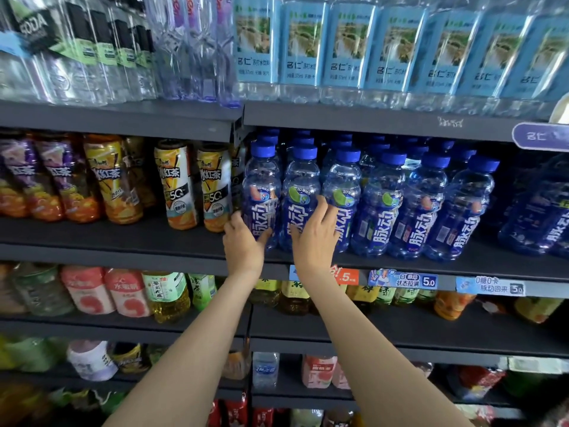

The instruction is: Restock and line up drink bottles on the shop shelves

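— Two bare forearms reach up from the bottom edge toward the blue bottles. What is the left hand point(243, 241) doing?

— Its fingers curl round the lower half of the first blue bottle point(261, 192), thumb on the front of the label. That bottle stands upright at the left end of the row.

— And the right hand point(314, 238)?

— Spread wide, fingers straight. It lies flat against the second bottle point(300, 195), and its outermost fingertips touch the third bottle point(343, 192) just beside it. It grips nothing.

— Where do the bottles stand?

— On the dark shelf point(400, 263) right under the fingers, in a front row with more blue caps behind. Left of the left thumb stand yellow tea bottles point(180, 183). Above the fingertips, pale blue water bottles point(303, 47) fill the next shelf. Price tags point(403, 278) hang below the right wrist.
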Action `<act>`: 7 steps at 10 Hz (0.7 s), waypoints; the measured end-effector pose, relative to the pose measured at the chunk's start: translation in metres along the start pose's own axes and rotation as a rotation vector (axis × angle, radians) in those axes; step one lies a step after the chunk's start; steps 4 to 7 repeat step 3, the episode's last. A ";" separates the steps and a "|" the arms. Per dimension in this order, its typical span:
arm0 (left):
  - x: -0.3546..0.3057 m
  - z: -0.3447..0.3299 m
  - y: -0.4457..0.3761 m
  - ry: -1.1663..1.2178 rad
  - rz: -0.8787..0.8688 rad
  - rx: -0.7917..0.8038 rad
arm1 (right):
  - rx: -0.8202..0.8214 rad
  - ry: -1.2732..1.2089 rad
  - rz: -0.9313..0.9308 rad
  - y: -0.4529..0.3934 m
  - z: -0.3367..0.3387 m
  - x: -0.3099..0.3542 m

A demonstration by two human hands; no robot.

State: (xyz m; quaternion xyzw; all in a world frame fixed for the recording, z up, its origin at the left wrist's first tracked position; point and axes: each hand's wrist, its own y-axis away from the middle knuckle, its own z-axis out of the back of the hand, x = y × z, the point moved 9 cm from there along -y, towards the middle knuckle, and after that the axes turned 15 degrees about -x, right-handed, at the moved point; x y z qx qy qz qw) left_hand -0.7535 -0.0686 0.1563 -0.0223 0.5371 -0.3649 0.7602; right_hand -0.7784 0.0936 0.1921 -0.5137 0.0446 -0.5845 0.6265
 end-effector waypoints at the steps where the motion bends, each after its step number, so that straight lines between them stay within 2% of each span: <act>1: 0.002 0.000 0.001 0.004 -0.012 -0.007 | 0.044 -0.004 -0.008 -0.001 -0.003 -0.004; 2: 0.000 0.012 0.013 0.038 -0.027 -0.042 | 0.106 -0.080 0.037 0.001 0.006 0.003; 3: -0.013 0.030 0.028 0.141 -0.177 -0.104 | 0.120 -0.193 0.073 -0.001 0.039 0.002; 7: -0.013 0.030 0.028 0.141 -0.177 -0.104 | 0.120 -0.193 0.073 -0.001 0.039 0.002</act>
